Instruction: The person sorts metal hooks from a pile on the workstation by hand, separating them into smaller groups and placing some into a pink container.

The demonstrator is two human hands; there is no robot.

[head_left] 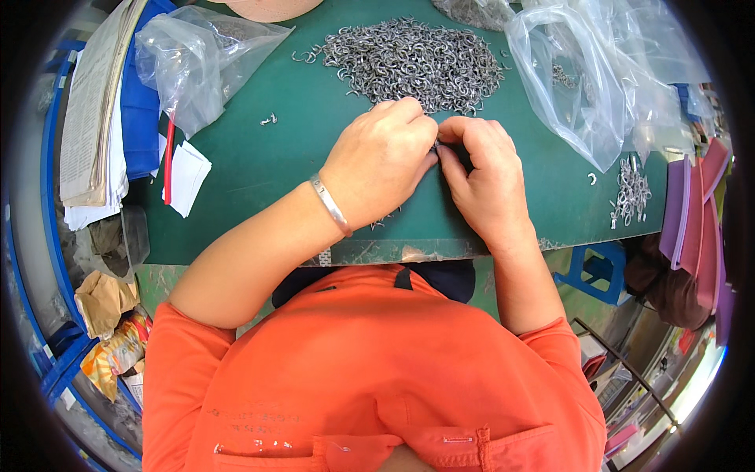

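My left hand (381, 157) and my right hand (487, 177) meet over the green table (267, 165), fingertips pressed together around a small metal hook (437, 145) that is mostly hidden between them. A silver bracelet (330, 204) sits on my left wrist. Just beyond my fingers lies a big pile of small silvery metal hooks (413, 59). A few loose hooks peek out from under my left palm (383, 222).
Clear plastic bags lie at the back left (200, 59) and back right (598, 79). A small heap of hooks (629, 193) sits at the right edge. Papers (94, 118), a red pen (169, 161) and white slips (187, 177) are at the left. A blue stool (594, 271) stands below right.
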